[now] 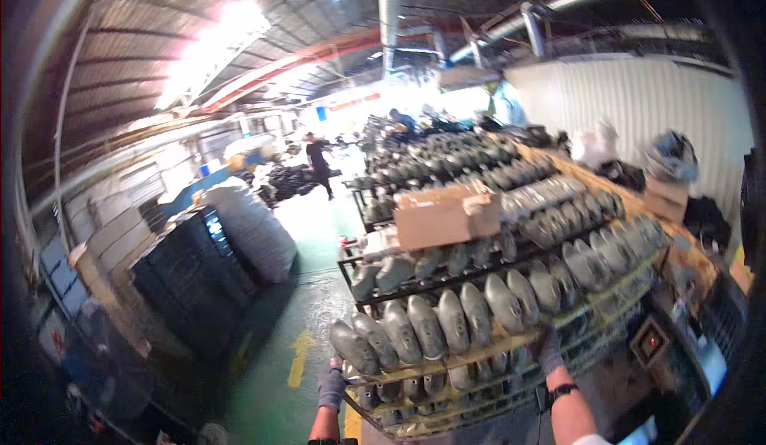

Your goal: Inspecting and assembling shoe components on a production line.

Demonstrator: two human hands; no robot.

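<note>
In front of me stands a tiered metal rack [467,355] with yellowish shelf edges. Rows of shiny grey-green shoes [425,325] stand side by side on its top shelf, and more fill the tiers below. My left hand [331,383], in a grey glove, is closed on the rack's near left corner. Farther right, my right hand [548,349], also gloved, grips the front edge of the top shelf; its fingers are partly hidden by the rack. A dark band circles my right wrist.
Behind stand more shoe racks, one with a cardboard box [439,217] on top. A green floor aisle [319,285] runs along the left, past a dark cabinet [187,273] and a large pale sack [254,229]. A person [317,162] stands farther down the aisle.
</note>
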